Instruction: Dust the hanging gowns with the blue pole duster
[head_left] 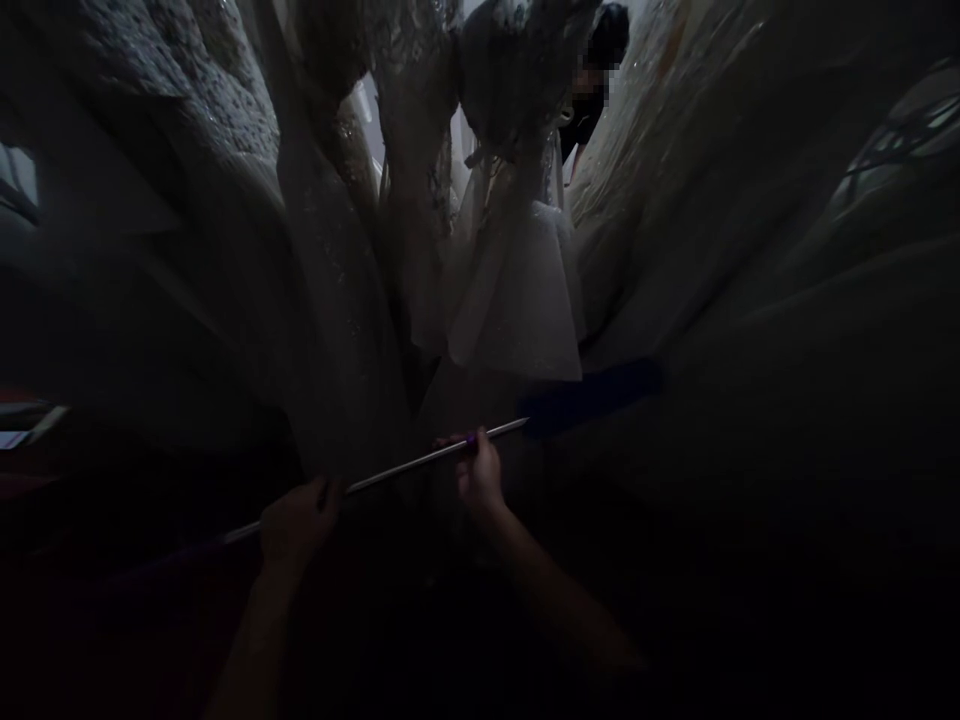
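Observation:
A long-handled duster slants across the dim lower middle, its thin metal pole (409, 467) rising to the right. At the pole's upper end is a dark blue, soft-looking head (592, 398), close to the pale hanging fabric. My left hand (296, 525) is closed around the lower part of the pole. Further up, near a small purple collar (472, 440), my right hand (481, 475) grips the same pole. The handle's lower left end fades into darkness.
Pale, beaded gowns (517, 290) hang in front and on both sides, with sheer skirts (337, 300) reaching low. Past them at the upper right is a person in dark clothing (581, 130). A light-edged object (30, 425) lies at the far left.

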